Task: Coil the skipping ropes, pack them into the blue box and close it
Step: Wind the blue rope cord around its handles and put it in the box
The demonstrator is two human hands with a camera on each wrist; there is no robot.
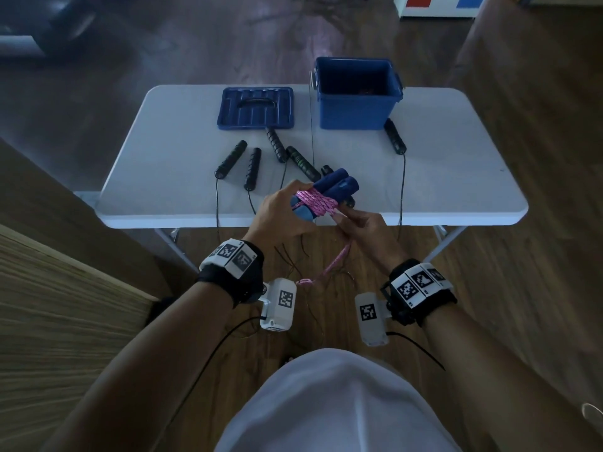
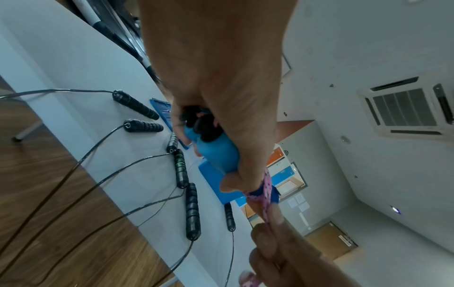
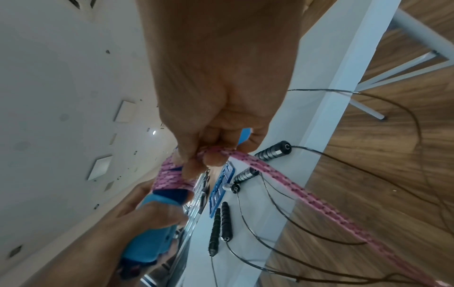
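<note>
Nearest us, at 6 o'clock, our shirt fills the bottom of the head view, with both forearms reaching forward and a camera strapped to each wrist. Just beyond, above the table's near edge, our left hand clenches round the two blue handles held side by side, their free ends pointing toward 1 o'clock. The pink rope is wound in several turns around those handles. At 3 o'clock of that bundle, our right hand pinches the rope's loose length between thumb and fingertips; from there the rope hangs down toward the floor, trailing to 6 o'clock between our wrists.

Farther out, black handles lie scattered across the middle of the table, some angled, their thin black cords running off the near edge and down to the floor. One more black handle lies at 2 o'clock, just in front of the box.

At the far edge, the box stands open at 1 o'clock; we cannot tell what lies in its dark bottom. Its lid lies flat at 11 o'clock, beside the box and apart from it.
</note>
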